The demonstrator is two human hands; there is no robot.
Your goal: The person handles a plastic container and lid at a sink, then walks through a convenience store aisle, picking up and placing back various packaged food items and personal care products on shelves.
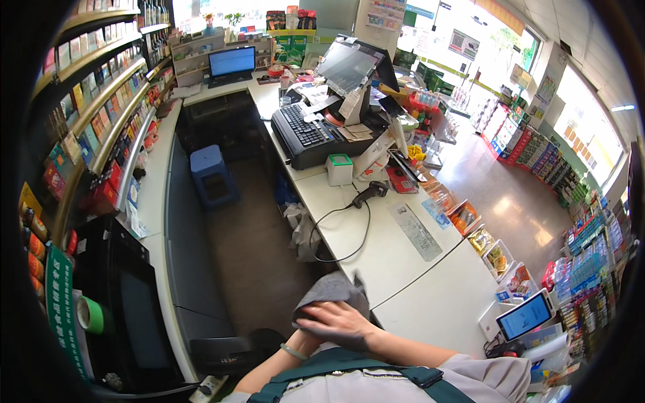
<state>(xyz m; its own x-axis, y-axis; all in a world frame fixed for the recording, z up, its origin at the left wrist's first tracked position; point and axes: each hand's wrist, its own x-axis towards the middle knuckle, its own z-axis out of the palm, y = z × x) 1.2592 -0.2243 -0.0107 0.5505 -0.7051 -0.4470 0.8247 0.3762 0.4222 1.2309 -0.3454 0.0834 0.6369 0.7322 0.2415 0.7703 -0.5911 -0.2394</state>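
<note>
A dark grey cloth (pixel 334 289) is bunched between my two hands, close to my body and beside the near edge of the white counter (pixel 396 285). My right hand (pixel 339 322) lies across it with the fingers pressed together, pointing left. Beneath it is my left hand (pixel 307 338), with a pale bracelet on its wrist. The cloth and the right hand hide most of the left fingers. A black barcode scanner (pixel 371 193) rests on the counter ahead, its cable looping toward the counter's edge.
A black keyboard (pixel 306 127) and a tilted touchscreen (pixel 348 64) stand farther along the counter. A blue stool (pixel 213 174) is on the floor left of it. At left, a black microwave (pixel 138 312) sits below packed shelves (pixel 101 114). Snack boxes (pixel 463 216) line the counter's right edge.
</note>
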